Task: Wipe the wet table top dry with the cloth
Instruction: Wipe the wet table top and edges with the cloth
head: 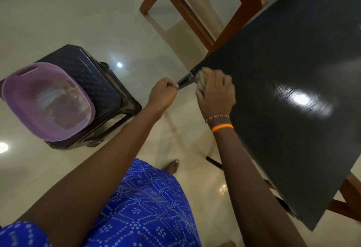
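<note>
The black table top fills the right side of the head view, with a bright glare patch near its middle. My right hand grips a bunched pale cloth and presses it on the table's near-left corner. My left hand is curled in a fist just left of that corner, off the table, close to the dark table leg. Whether it holds the leg or something small, I cannot tell.
A purple plastic basin sits on a dark plastic stool to the left on the pale tiled floor. A wooden chair stands behind the table's corner. Another wooden frame shows at lower right. My blue patterned clothing is below.
</note>
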`<state>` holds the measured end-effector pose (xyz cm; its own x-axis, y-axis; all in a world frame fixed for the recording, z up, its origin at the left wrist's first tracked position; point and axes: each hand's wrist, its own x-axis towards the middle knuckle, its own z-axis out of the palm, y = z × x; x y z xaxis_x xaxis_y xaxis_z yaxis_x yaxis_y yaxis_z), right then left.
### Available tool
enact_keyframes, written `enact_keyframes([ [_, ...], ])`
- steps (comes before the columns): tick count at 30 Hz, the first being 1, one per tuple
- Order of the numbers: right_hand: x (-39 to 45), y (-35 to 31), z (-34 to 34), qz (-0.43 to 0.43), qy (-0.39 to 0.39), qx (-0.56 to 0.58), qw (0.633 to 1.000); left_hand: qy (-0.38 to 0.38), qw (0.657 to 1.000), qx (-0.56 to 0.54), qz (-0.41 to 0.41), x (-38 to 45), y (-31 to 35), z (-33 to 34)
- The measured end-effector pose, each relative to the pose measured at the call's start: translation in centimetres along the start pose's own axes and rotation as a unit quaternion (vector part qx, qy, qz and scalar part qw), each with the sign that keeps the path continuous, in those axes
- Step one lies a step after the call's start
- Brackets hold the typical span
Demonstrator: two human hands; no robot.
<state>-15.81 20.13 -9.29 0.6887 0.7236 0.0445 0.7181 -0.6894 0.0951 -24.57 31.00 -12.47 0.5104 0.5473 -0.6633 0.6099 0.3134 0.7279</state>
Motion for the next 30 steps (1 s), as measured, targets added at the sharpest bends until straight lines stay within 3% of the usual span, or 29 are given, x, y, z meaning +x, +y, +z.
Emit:
enact_keyframes([
  [4, 3.4, -2.0, 0.3, -0.047, -0.002, 0.0, 0.999, 0.018, 1.0, 0.008, -0.004, -1.1, -0.8, 0.5],
  [8, 0.3, 0.7, 0.6, -0.053, 0.035, -0.002, 0.998, 0.024, 1.0, 0.009, 0.008, -2.7, -1.0, 1.8],
  [13, -9.9, 9.2, 1.4, -0.021, 0.078, -0.023, 0.996, -0.015, 0.999, 0.029, 0.007, -6.5, -2.1, 6.5],
  [21, -29.5, 24.5, 1.6, 0.149, 0.01, -0.054, 0.987, -0.091, 0.993, 0.067, 0.023, -12.7, -3.7, 16.3],
  [25, -30.9, 25.5, 1.9, 0.169, 0.023, -0.02, 0.985, -0.089, 0.994, 0.053, 0.027, -14.6, -5.5, 19.1],
  [30, -25.6, 21.7, 1.6, 0.076, 0.066, -0.03, 0.994, -0.065, 0.997, 0.041, 0.01, -17.3, -8.3, 22.0],
])
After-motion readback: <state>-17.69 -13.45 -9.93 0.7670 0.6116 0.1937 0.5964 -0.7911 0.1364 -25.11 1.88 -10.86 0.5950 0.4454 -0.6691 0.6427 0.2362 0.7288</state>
